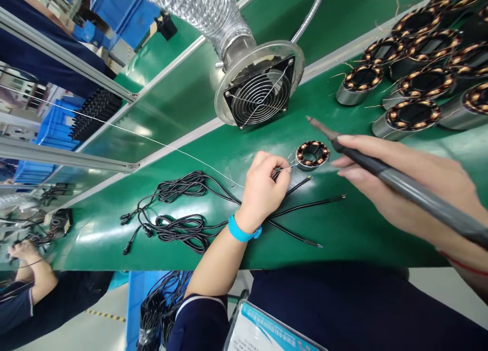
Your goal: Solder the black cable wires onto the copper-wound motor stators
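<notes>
My left hand (264,184) is closed in a pinch on a thin black cable end (281,171), holding it against the lead wires of a small copper-wound stator (312,153) lying flat on the green table (343,224). A blue wrist strap (242,231) circles that wrist. My right hand (412,183) grips a grey soldering iron (385,176); its tip points up-left, above and left of the stator, not touching it. A thin solder wire (152,139) stretches from the left towards my left hand.
Several larger stators (414,84) stand at the back right. A fume-extraction fan (260,89) on a silver duct sits behind the work spot. Coiled black cables (179,209) lie to the left. Another person's hand (23,250) works at far left.
</notes>
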The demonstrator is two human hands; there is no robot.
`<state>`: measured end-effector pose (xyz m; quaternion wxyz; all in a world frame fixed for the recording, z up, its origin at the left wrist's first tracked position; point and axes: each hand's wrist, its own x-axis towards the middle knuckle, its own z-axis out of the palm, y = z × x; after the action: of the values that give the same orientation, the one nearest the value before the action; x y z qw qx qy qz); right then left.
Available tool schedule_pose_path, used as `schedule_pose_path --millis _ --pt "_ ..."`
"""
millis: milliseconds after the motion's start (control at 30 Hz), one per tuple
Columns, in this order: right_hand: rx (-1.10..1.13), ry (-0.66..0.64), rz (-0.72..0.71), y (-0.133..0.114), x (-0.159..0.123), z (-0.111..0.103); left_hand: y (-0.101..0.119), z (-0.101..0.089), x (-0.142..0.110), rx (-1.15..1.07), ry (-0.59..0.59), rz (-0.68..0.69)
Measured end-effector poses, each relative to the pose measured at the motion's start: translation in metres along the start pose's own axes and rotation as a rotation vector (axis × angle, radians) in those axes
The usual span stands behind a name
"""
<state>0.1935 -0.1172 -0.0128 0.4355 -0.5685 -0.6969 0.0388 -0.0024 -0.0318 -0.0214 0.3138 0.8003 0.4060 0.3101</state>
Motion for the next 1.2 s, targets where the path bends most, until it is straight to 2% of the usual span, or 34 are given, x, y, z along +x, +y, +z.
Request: schedule_pose_path --millis 133,267,533,767,900,1067,1200 --pt "0.049 0.099 0.025 -0.009 -0.021 0.000 -0.001 0.001 -0.001 0.096 0.042 0.118" --pt "0.026 0.119 0.004 -0.006 -0.036 0.007 0.000 0.002 -0.001 0.145 0.059 0.160" --pt "0.059 0.028 0.042 -0.007 -0.034 0.006 0.001 0.004 -0.002 0.161 0.069 0.177" --pt "0.070 0.028 0.073 -0.005 -0.037 0.004 0.000 0.004 -0.003 0.217 0.057 0.149" --pt "0.038 -0.022 0.092 -0.003 -0.039 0.005 -0.002 0.005 -0.004 0.206 0.058 0.164" --pt "0.104 0.073 0.127 0.002 -0.046 0.011 -0.001 0.005 -0.003 0.197 0.059 0.143" --pt "0.098 -0.069 0.051 0.006 -0.041 0.002 0.001 0.005 -0.003 0.175 0.069 0.149"
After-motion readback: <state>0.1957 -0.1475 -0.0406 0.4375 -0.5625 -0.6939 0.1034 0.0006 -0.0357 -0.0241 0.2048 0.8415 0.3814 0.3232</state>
